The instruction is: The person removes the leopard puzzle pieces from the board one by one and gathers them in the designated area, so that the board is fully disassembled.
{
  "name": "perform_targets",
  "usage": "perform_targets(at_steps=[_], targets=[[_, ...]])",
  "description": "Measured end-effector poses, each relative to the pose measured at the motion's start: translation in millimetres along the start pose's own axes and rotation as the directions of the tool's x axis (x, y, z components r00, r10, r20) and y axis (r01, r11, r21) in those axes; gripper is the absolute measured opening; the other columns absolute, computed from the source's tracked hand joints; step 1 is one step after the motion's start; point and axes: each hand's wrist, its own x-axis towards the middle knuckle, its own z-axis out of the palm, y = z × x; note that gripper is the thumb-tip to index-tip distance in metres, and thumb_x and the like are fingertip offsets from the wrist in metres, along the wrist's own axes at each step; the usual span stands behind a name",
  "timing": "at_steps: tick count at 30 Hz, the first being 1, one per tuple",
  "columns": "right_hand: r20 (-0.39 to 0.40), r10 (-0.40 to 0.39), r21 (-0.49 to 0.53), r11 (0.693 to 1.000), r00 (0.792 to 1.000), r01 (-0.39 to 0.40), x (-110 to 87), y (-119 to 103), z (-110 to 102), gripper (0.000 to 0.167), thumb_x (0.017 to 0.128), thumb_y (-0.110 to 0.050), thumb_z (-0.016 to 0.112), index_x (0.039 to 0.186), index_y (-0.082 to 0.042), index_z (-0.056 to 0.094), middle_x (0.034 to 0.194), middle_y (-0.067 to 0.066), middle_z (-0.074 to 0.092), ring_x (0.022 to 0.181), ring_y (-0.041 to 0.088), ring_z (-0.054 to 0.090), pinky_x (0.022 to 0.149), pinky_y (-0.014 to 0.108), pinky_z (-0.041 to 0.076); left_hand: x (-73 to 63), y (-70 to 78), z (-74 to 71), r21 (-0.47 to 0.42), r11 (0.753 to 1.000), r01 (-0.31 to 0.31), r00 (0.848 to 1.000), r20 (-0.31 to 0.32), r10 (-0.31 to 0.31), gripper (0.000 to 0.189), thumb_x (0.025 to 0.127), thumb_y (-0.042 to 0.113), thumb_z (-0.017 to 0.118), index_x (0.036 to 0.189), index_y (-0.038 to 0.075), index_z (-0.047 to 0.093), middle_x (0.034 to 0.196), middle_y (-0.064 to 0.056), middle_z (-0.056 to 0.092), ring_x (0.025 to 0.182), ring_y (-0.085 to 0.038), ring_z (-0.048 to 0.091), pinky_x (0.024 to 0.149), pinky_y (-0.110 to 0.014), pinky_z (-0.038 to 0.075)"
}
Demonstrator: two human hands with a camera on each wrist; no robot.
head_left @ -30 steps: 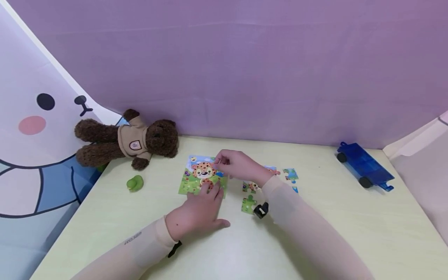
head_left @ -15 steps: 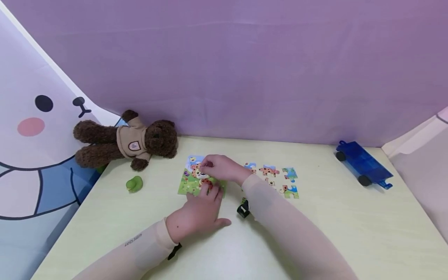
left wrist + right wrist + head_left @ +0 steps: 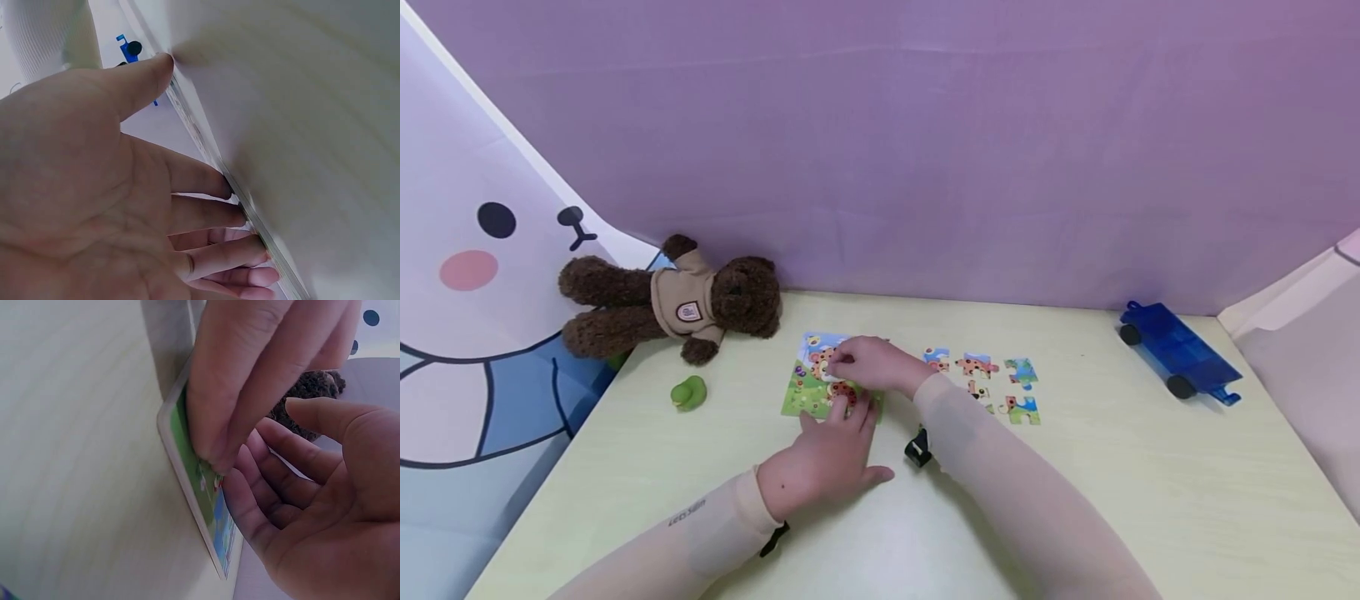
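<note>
A square leopard picture card lies flat on the table. My left hand rests on its near part, fingers spread and thumb out on the tabletop; the left wrist view shows the palm with nothing in it. Over the upper middle of the card is my right hand, fingers curled and tips at the leopard's face. In the right wrist view a fingertip of that hand meets the card's surface; I cannot tell whether it pinches anything. Several jigsaw pieces lie to the right, some hidden by the right arm.
A brown teddy bear lies at the back left, with a small green duck in front of it. At the far right stands a blue toy trailer with black wheels. A purple cloth rises along the table's back edge.
My right hand has moved left from the card's upper right corner to over the leopard's face, uncovering some pieces. The left hand has stayed in place on the card.
</note>
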Motion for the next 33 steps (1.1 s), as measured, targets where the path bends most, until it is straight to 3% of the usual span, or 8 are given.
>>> perform_targets(at_steps=[5, 14, 23, 28, 33], targets=[[0.006, -0.010, -0.023, 1.000, 1.000, 0.010, 1.6, 0.6, 2.1, 0.028, 0.111, -0.031, 0.057, 0.120, -0.015, 0.078, 0.110, -0.004, 0.075, 0.094, 0.013, 0.066, 0.094, 0.037, 0.055, 1.2, 2.0, 2.8, 0.018, 1.000, 0.016, 1.000, 0.003, -0.016, 0.097, 0.102, 0.073, 0.050, 0.170, 0.007, 0.027, 0.181, -0.008, 0.021, 0.167, -0.035, 0.018, 0.110, -0.083, 0.041], [0.029, -0.029, -0.098, 0.995, 0.999, 0.032, 3.5, -4.0, 4.8, 0.025, 0.110, -0.032, 0.059, 0.110, -0.017, 0.079, 0.093, -0.004, 0.072, 0.085, 0.012, 0.064, 0.086, 0.033, 0.053, 0.7, 4.0, 1.8, 0.029, 0.999, 0.019, 1.000, 0.006, -0.019, 0.097, 0.102, 0.072, 0.051, 0.170, 0.008, 0.027, 0.181, -0.007, 0.021, 0.167, -0.033, 0.017, 0.110, -0.082, 0.042], [0.035, -0.029, -0.083, 0.996, 0.999, 0.032, 5.5, -4.8, 7.1, 0.024, 0.111, -0.029, 0.059, 0.108, -0.015, 0.079, 0.097, -0.002, 0.074, 0.085, 0.013, 0.066, 0.086, 0.031, 0.055, -0.3, 6.3, -1.7, 0.062, 0.998, 0.021, 1.000, 0.014, -0.022, 0.096, 0.102, 0.073, 0.051, 0.170, 0.009, 0.028, 0.181, -0.005, 0.023, 0.166, -0.032, 0.019, 0.110, -0.080, 0.044], [0.042, -0.015, -0.078, 0.997, 0.999, 0.018, 6.7, -5.3, 7.8, 0.027, 0.111, -0.030, 0.058, 0.094, -0.016, 0.076, 0.084, -0.004, 0.069, 0.076, 0.011, 0.063, 0.079, 0.029, 0.054, -0.3, 6.3, -1.7, 0.063, 0.998, 0.019, 1.000, 0.018, -0.020, 0.096, 0.102, 0.073, 0.051, 0.170, 0.009, 0.027, 0.181, -0.005, 0.023, 0.166, -0.031, 0.019, 0.110, -0.080, 0.044], [0.066, -0.004, -0.046, 0.999, 0.998, 0.008, 8.8, -8.0, 10.4, 0.041, 0.110, -0.028, 0.057, 0.070, -0.018, 0.061, 0.063, -0.007, 0.054, 0.058, 0.010, 0.052, 0.066, 0.027, 0.050, -1.2, 5.5, -2.6, 0.058, 0.998, 0.019, 1.000, 0.017, -0.020, 0.097, 0.102, 0.073, 0.051, 0.170, 0.009, 0.027, 0.181, -0.006, 0.021, 0.166, -0.031, 0.019, 0.110, -0.080, 0.044]])
